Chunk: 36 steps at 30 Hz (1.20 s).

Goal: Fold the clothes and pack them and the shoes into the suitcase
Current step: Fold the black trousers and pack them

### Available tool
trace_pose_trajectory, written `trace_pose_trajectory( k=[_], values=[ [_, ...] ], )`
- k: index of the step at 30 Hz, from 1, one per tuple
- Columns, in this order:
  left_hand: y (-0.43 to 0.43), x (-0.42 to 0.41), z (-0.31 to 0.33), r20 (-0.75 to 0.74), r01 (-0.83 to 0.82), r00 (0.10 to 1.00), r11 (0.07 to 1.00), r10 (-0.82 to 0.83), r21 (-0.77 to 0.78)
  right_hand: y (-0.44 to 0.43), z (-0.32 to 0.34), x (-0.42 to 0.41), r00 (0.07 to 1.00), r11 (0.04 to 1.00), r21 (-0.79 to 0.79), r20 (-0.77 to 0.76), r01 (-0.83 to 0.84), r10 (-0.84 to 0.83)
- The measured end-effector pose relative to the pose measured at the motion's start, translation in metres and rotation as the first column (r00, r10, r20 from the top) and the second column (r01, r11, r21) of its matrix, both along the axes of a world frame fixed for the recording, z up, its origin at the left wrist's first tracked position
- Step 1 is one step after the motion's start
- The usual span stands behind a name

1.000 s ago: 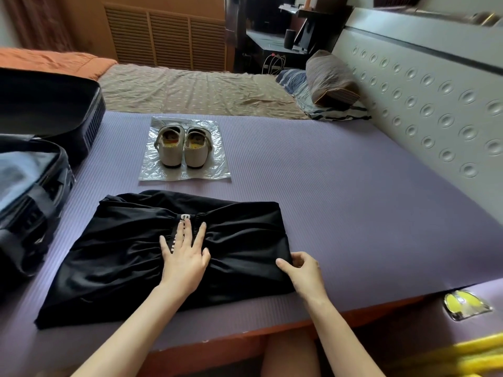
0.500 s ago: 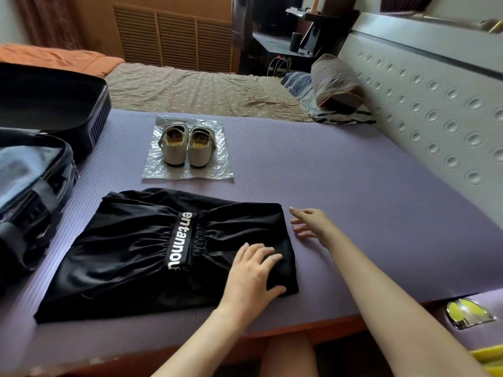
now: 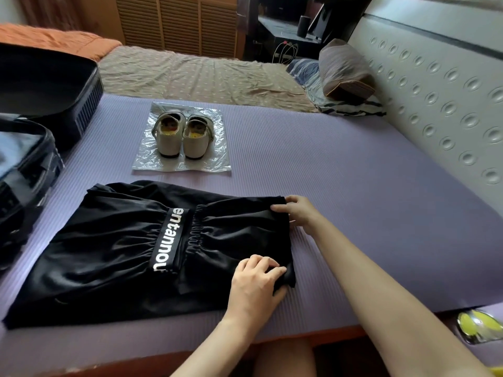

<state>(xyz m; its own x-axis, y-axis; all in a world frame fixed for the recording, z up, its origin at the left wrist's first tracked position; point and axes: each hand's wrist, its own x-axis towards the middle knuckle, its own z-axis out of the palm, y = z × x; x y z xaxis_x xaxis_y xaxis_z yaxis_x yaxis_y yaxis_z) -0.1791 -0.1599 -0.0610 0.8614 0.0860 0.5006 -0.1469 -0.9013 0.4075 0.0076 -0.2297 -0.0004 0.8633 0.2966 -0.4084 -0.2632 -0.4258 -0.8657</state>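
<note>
Just beyond the black shorts (image 3: 114,254), a pair of cream shoes (image 3: 182,134) stands side by side on a clear plastic bag (image 3: 221,159). An open dark suitcase (image 3: 81,88) lies at the left edge of the purple mat (image 3: 353,186) that covers the bed. A pillow (image 3: 343,69) rests by the padded headboard (image 3: 435,91), well away. The shorts lie flat on the mat, the lettered waistband running down their middle. The left hand (image 3: 253,287) has its grip closed around the near right corner of the fabric. The right hand (image 3: 299,210), arm stretched forward, pinches the far right corner.
</note>
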Motion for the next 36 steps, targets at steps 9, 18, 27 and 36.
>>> trace_pose_trajectory(
  k=[9,18,27,36],
  values=[
    [-0.01,-0.011,0.009,-0.149,-0.118,0.982,0.993,0.116,-0.008,-0.004,0.02,0.001,0.998,0.997,0.058,-0.035,-0.05,0.052],
    [-0.019,-0.004,0.005,-0.096,-0.148,0.986,0.984,0.138,-0.1,-0.01,0.012,-0.002,0.999,0.997,0.075,-0.036,-0.024,0.026],
    [0.016,-0.037,0.054,0.076,-0.185,0.96,0.818,0.268,-0.545,-0.003,0.036,-0.003,0.995,0.957,0.277,-0.025,-0.09,0.1],
    [0.079,-0.077,0.092,0.059,-0.128,0.874,0.345,0.482,-0.93,0.096,0.096,-0.034,0.997,0.903,0.425,0.004,-0.068,0.073]
  ],
)
